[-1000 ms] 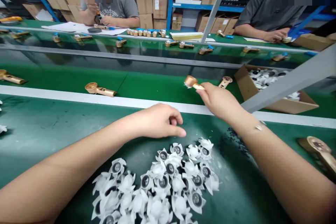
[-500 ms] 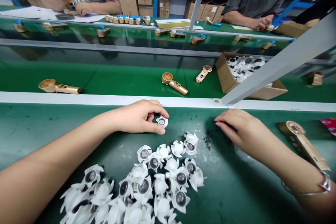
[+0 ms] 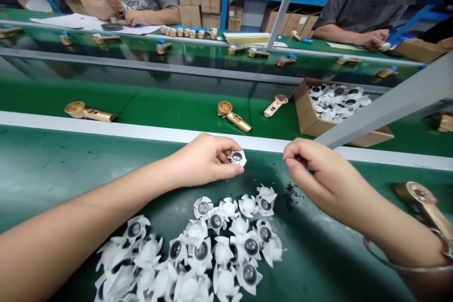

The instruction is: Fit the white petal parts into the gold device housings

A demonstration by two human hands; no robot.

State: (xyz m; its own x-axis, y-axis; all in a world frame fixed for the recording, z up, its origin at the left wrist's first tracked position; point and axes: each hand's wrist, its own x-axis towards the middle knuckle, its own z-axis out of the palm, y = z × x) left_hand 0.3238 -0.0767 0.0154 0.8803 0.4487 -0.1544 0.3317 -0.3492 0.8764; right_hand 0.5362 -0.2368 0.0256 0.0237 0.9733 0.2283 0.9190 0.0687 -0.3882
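Observation:
Between the thumb and fingers of my left hand (image 3: 212, 159) is a small white fan blade (image 3: 237, 157), its dark round hub facing up. My right hand (image 3: 314, 170) is raised to the right of it, thumb and forefinger pinched together; whatever they hold is too small or hidden to name. Below that hand lies a scatter of tiny black pieces (image 3: 291, 193) on the green table. A heap of white fan blades (image 3: 222, 250) spreads in front of me, some hub up and some turned over.
Gold fan housings (image 3: 233, 117) lie on the green belt (image 3: 170, 104) beyond the white rail (image 3: 148, 130). A cardboard box (image 3: 306, 108) of fan blades stands behind a slanted grey post (image 3: 389, 104). Another gold housing (image 3: 421, 198) is at right. Two people sit across the line.
My left hand has moved right with the fan blade, and my right hand has come closer to it, still pinched. The whole view has shifted slightly.

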